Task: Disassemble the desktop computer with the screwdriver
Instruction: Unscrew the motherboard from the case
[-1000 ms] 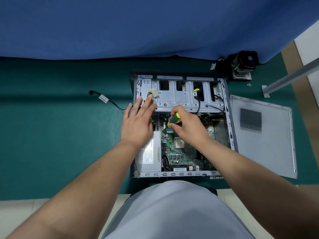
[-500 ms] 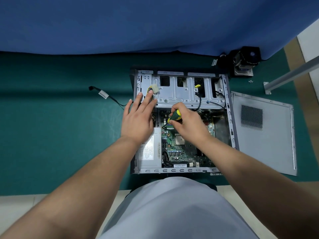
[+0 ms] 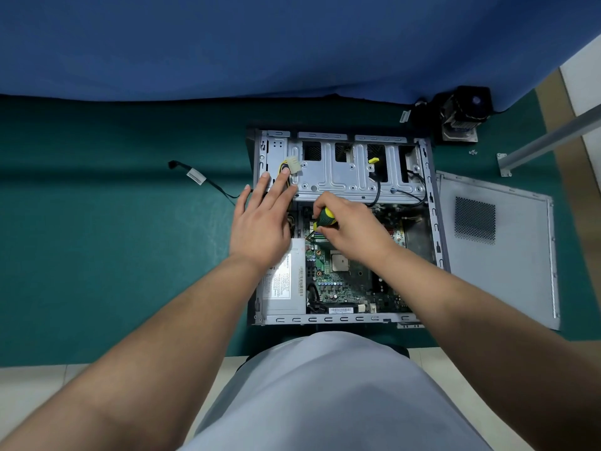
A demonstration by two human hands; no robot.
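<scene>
We look down on an open desktop computer case point(image 3: 432, 203) lying on its side on a green table point(image 3: 113, 255), with a blue cloth point(image 3: 260, 43) hanging behind it. Our left hand point(image 3: 260, 222) rests flat over the case's left edge, its grip spread, straight fingers reaching onto the metal drive cage point(image 3: 344, 177) just beside a white power connector point(image 3: 294, 166) with yellow and black wires. Our right hand point(image 3: 354, 226) has its grip curled round the green and yellow handle of the screwdriver point(image 3: 325, 218), which points down and to the left into the case, above the upper left part of the motherboard point(image 3: 344, 281). The tip is hidden, so we cannot tell what it touches. The grey power supply point(image 3: 284, 288) sits in the case's lower left corner, partly under our left wrist.

To the right of the case, the removed side panel point(image 3: 500, 245) with its perforated vent lies flat on the table. Beyond the case's far right corner stands a black CPU cooler point(image 3: 465, 109), with a few small screws point(image 3: 473, 152) near it. A loose black cable point(image 3: 201, 179) with a white label lies on the table to the left of the case. A grey metal bar point(image 3: 553, 138) slants across the far right.
</scene>
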